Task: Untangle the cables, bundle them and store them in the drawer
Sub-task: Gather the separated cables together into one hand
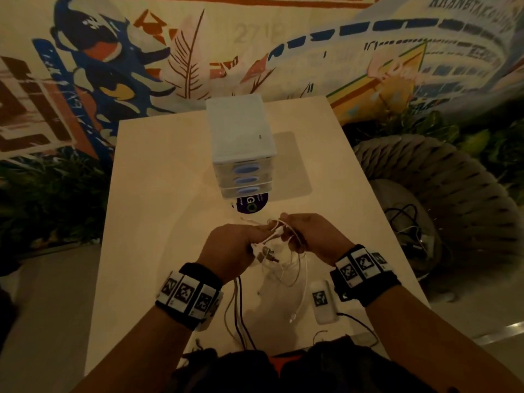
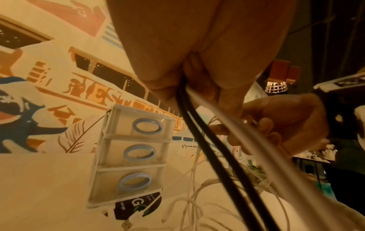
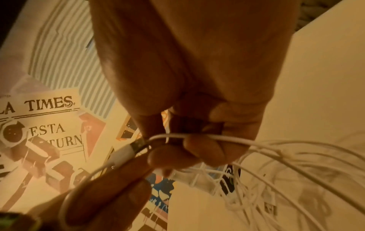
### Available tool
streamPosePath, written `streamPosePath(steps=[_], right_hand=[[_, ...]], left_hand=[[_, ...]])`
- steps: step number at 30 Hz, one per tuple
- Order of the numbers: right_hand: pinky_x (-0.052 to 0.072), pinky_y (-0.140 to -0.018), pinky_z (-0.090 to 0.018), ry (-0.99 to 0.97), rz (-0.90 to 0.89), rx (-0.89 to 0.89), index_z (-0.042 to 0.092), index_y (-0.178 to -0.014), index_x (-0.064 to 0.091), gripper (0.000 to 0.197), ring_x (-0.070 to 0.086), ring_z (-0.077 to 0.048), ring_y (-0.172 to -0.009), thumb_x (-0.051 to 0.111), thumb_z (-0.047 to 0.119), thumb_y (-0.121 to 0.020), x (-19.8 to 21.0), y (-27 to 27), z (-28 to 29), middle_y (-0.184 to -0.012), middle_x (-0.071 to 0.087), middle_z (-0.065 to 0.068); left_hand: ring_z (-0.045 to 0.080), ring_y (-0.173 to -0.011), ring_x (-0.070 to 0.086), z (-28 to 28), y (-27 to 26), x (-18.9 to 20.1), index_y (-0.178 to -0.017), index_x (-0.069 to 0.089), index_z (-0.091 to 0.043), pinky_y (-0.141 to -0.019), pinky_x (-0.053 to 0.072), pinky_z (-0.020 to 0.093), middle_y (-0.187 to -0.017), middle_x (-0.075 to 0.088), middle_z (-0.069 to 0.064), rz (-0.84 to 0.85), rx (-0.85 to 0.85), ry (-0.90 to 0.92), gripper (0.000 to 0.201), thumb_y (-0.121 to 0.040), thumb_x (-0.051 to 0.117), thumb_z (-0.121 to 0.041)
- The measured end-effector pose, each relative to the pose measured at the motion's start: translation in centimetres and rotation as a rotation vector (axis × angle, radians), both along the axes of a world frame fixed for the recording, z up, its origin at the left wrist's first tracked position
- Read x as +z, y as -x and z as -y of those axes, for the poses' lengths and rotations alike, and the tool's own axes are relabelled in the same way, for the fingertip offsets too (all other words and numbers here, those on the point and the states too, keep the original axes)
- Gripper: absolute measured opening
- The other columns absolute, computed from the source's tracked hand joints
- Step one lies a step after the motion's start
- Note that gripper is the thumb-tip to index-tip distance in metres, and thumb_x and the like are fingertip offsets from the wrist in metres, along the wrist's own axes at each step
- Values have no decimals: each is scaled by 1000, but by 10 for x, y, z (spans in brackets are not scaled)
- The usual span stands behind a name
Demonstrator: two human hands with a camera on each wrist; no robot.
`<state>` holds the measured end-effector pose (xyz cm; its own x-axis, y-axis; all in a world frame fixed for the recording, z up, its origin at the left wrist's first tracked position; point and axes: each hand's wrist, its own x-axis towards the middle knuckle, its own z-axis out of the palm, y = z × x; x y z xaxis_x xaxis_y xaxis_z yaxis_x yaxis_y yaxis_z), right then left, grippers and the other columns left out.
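Observation:
A tangle of thin white cables hangs between both hands above the pale table. My left hand grips a black cable and a white cable that trail down toward me. My right hand pinches a white cable near a connector plug. Loose loops and USB plugs dangle under the hands onto the table. A small white drawer unit with three blue-ringed drawers, all closed, stands farther back on the table.
A round dark sticker lies in front of the drawer unit. A white marker block sits on the table by my right wrist. A woven chair holding more dark cables stands at the right. A painted wall is behind.

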<state>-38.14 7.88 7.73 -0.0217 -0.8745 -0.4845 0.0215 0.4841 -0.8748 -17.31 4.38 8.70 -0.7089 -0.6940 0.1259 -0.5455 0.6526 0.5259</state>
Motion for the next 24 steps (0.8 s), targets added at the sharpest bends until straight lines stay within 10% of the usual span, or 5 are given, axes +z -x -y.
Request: streamPosePath(steps=[4, 7, 12, 16, 24], right_hand=[[41, -55, -22, -15, 46, 43, 10, -96, 75, 29, 51, -11, -60, 56, 31, -102, -4, 0, 0, -73, 62, -5], [38, -53, -22, 8, 7, -23, 12, -91, 73, 27, 49, -11, -56, 55, 27, -103, -3, 5, 4, -64, 58, -1], [47, -56, -22, 278, -422, 161, 19, -87, 70, 18, 57, -11, -56, 61, 29, -100, -3, 11, 0, -80, 70, 5], [51, -66, -30, 398, -501, 313, 26, -90, 70, 10, 57, -19, -71, 65, 31, -97, 5, 4, -5, -88, 65, 10], [46, -66, -18, 412, -531, 353, 27, -93, 61, 18, 55, -4, -70, 68, 44, -93, 7, -1, -5, -81, 64, 11]], left_hand=[[25, -104, 72, -2, 5, 5, -125, 68, -43, -77, 59, 33, -120, 72, -8, 73, -59, 1, 66, -72, 51, -7], [11, -117, 65, 5, -6, 4, -128, 65, -45, -88, 53, 22, -132, 64, -18, 101, -94, -96, 57, -83, 67, -10], [-2, -107, 66, 15, -29, -2, -112, 75, -33, -95, 55, 35, -113, 73, -15, -261, 182, -345, 31, -93, 63, -11], [8, -127, 57, 17, -21, -4, -136, 60, -36, -105, 49, 40, -139, 60, -13, -330, 168, -366, 41, -97, 53, -23], [17, -96, 63, 23, -8, 4, -120, 69, -32, -77, 52, 32, -110, 67, -6, 30, -16, -197, 29, -95, 65, -19]])
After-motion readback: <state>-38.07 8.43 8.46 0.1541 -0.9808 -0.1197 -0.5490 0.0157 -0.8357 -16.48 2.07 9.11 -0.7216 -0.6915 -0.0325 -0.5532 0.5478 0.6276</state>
